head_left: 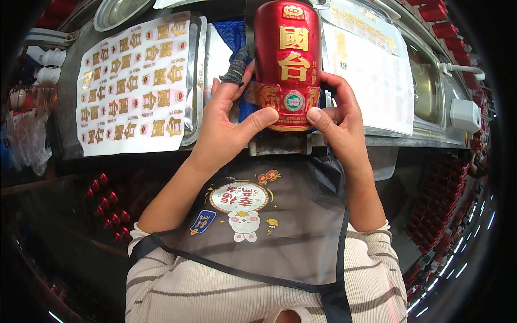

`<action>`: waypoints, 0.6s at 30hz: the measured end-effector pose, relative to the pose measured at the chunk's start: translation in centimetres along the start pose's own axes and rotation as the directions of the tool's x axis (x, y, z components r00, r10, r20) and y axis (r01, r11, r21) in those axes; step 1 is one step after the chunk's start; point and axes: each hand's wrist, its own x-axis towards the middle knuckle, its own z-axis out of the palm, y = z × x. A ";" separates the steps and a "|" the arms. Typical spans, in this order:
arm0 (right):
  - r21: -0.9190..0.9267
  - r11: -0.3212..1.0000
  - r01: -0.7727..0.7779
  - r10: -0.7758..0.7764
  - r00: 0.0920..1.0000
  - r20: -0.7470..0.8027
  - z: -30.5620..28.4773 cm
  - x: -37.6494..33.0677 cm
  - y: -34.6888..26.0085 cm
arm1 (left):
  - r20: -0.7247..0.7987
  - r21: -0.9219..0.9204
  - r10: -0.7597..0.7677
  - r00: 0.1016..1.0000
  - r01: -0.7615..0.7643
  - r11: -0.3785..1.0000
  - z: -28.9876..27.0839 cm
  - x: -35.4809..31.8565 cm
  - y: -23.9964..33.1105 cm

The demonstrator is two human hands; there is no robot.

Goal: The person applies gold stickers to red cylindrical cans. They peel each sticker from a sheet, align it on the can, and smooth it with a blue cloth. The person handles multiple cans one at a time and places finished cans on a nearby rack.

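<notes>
A glossy red bottle (269, 70) with raised gold characters and a round green-and-white emblem is held between my two hands at the bench's front edge. My left hand (229, 121) grips its lower left side, thumb on the front; a dark wrapping covers one fingertip. Opposite it, my right hand (342, 113) closes round the lower right side, its thumb near the emblem. The fingers behind the bottle are hidden. Left of the bottle lies a white sheet of gold character stickers (134, 81). On the right, another sheet (371, 97) is mostly bare white, with gold stickers toward its far end.
A blue cloth (232, 33) lies behind my left hand. Metal basins stand at the far left (116, 13) and at the right (428, 81), where a white tap (460, 70) reaches over. Rows of red bottles (439, 207) stand at the lower right, more (110, 207) at the lower left.
</notes>
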 end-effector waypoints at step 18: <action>-0.072 0.997 -0.001 -0.001 1.000 -0.031 0.2 -0.1 -0.1 | 0.005 0.036 0.038 0.999 -0.038 0.999 0.0 0.0 -0.6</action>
